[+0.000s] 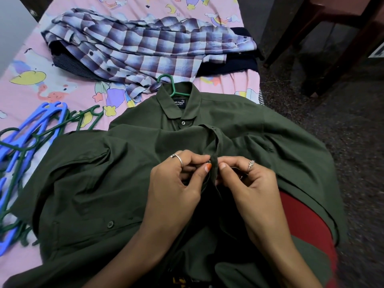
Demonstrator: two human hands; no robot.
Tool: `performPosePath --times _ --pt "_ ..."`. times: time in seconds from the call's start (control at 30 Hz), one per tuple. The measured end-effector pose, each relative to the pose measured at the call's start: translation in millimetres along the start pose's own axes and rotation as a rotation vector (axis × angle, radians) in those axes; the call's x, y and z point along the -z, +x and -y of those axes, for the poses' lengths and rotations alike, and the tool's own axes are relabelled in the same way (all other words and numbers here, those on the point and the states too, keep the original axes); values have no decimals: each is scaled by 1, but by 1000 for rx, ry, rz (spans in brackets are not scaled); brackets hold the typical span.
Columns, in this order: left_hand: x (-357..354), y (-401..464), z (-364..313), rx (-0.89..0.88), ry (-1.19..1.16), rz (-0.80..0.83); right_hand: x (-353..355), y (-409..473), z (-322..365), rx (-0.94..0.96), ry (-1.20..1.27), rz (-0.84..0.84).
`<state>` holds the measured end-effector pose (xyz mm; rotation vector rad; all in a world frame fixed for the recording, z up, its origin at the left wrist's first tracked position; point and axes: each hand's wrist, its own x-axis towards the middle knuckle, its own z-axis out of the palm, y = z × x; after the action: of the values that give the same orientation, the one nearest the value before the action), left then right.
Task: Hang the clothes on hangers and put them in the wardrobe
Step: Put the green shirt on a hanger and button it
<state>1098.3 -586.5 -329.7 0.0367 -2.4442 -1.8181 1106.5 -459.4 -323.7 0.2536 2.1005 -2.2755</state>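
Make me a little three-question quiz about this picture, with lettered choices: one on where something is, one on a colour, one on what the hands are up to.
1. Where does the checked shirt lie?
A. on the bed beyond the green shirt
B. on the floor
C. across the person's lap

2. What colour is the hanger hook at the green shirt's collar?
A. blue
B. green
C. white

3. What are the two hands doing?
A. resting flat on the bedsheet
B. lifting a hanger
C. pinching the shirt's front edge

Answers:
1 A: it sits crumpled on the pink bedsheet, farther from the camera than the green shirt.
2 B: the hook poking from the collar is green.
3 C: the left hand and right hand meet at the button strip, fingertips closed on the cloth.
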Motion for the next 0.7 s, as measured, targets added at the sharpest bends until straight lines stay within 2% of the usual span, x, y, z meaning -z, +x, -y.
performPosePath --times 0.4,0.53,0.7 --pt "9 0 -2 255 -305 77 4 1 -1 -101 35 71" --pt "9 -2 2 279 -348 105 5 -1 -1 -139 73 87" --pt "2 -7 1 297 -341 83 3 1 -7 -118 -30 20"
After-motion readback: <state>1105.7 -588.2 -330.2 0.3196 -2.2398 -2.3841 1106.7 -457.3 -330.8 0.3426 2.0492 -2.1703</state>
